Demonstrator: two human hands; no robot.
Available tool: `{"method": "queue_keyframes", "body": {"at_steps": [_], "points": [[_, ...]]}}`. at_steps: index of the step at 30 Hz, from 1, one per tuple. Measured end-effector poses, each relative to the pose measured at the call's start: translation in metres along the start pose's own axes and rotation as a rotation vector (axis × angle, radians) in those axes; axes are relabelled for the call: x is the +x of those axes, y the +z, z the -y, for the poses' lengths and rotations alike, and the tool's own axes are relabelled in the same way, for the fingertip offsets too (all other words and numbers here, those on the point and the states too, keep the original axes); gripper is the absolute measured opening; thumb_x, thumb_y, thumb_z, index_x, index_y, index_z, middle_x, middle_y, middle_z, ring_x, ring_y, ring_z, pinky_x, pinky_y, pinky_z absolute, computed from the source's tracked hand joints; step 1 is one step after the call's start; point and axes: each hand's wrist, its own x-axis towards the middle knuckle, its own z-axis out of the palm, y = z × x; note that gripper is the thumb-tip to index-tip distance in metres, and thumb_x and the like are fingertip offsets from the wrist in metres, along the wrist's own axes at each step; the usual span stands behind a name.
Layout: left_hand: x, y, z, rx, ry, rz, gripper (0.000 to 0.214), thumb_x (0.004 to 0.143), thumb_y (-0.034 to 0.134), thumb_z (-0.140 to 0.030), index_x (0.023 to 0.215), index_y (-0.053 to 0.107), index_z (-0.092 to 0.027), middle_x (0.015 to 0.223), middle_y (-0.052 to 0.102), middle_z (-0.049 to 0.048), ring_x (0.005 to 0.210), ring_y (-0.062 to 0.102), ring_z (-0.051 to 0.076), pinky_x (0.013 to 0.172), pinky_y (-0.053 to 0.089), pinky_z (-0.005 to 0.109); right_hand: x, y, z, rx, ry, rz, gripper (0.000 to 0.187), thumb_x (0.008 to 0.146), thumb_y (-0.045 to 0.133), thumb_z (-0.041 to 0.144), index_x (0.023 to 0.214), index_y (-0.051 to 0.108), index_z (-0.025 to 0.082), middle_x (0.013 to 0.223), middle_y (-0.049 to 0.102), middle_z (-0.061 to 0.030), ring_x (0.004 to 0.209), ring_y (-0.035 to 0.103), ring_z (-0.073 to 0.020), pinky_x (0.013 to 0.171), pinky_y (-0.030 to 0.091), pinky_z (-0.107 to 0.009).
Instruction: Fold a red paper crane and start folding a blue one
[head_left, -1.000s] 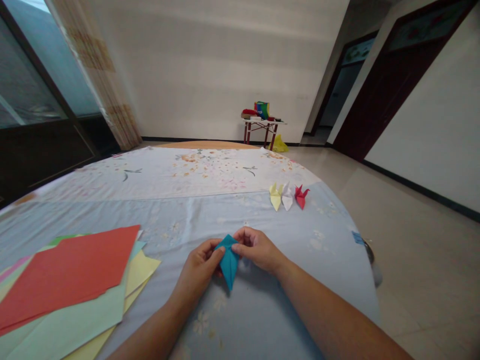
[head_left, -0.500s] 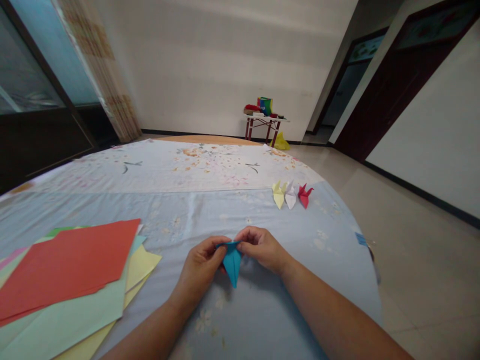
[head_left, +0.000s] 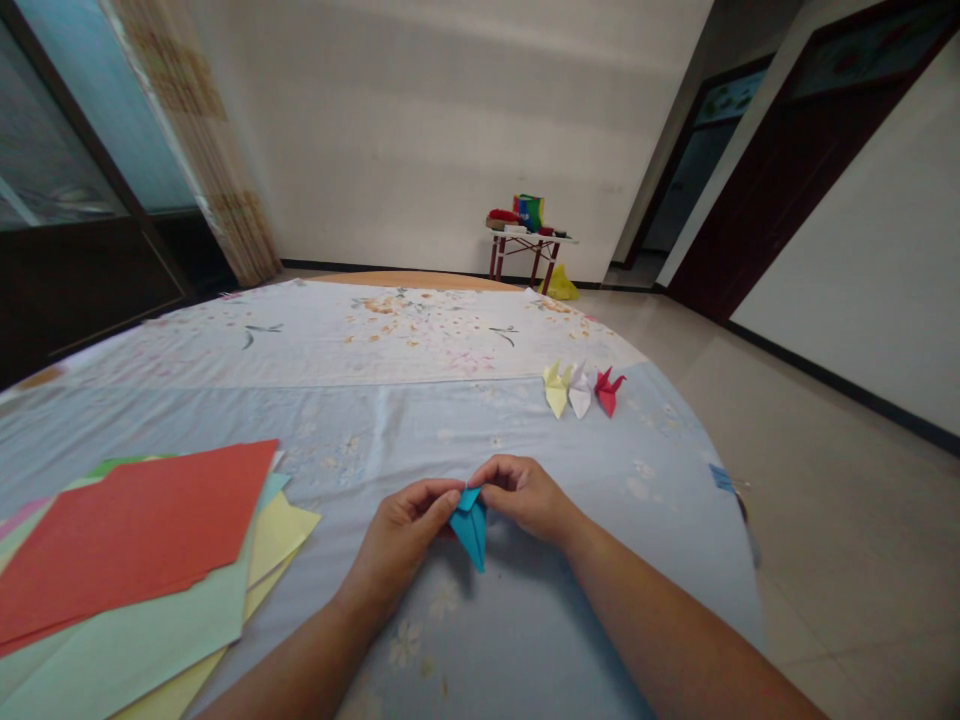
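A folded blue origami paper (head_left: pixel 471 532), narrowing to a point that faces me, is held just above the table. My left hand (head_left: pixel 409 525) pinches its upper left edge between thumb and fingers. From the other side, my right hand (head_left: pixel 521 495) grips the upper right corner with thumb and forefinger. A small flap lies folded across the top of the paper. Farther off to the right stand three finished paper cranes in a row: a yellow crane (head_left: pixel 556 390), a white crane (head_left: pixel 580 390) and a red crane (head_left: pixel 609 392).
On the left lies a stack of coloured sheets, with a red sheet (head_left: pixel 150 535) uppermost and a pale green sheet (head_left: pixel 180 620) below. A floral cloth (head_left: pixel 420 420) covers the round table. Beyond it, a small side table (head_left: pixel 532 238) holding several items stands by the wall.
The blue paper has tilted, its lower tip shifting slightly right, and the flap at its top now shows more. Both hands keep their hold.
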Motion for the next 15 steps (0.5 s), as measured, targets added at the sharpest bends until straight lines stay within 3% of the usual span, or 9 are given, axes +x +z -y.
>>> {"method": "queue_keyframes", "body": {"at_steps": [6, 10, 15], "points": [[-0.0009, 0.001, -0.0031, 0.025, 0.028, -0.008, 0.034, 0.07, 0.064, -0.038, 0.097, 0.063, -0.016, 0.076, 0.07, 0.0028, 0.071, 0.064, 0.018, 0.066, 0.05, 0.028, -0.0016, -0.0029, 0.0094, -0.008, 0.038, -0.009, 0.029, 0.075, 0.058, 0.034, 0.098, 0.059, 0.016, 0.07, 0.058, 0.0018, 0.057, 0.05, -0.0076, 0.053, 0.038, -0.02], [-0.0029, 0.0039, -0.003, 0.003, 0.071, 0.035, 0.052, 0.071, 0.063, -0.036, 0.117, 0.048, -0.016, 0.072, 0.066, 0.0002, 0.068, 0.063, 0.017, 0.063, 0.05, 0.028, -0.0017, -0.0037, 0.0082, -0.06, 0.079, 0.016, 0.03, 0.072, 0.064, 0.041, 0.084, 0.061, 0.014, 0.067, 0.057, 0.001, 0.054, 0.048, -0.0072, 0.051, 0.036, -0.02], [-0.0049, 0.005, -0.0032, 0.085, 0.124, 0.029, 0.045, 0.074, 0.06, -0.035, 0.114, 0.049, -0.017, 0.077, 0.067, 0.0011, 0.073, 0.064, 0.016, 0.067, 0.049, 0.027, -0.0028, -0.0053, 0.005, -0.009, 0.058, 0.034, 0.031, 0.069, 0.066, 0.043, 0.077, 0.061, 0.014, 0.063, 0.057, 0.0013, 0.055, 0.049, -0.008, 0.055, 0.038, -0.021]]}}
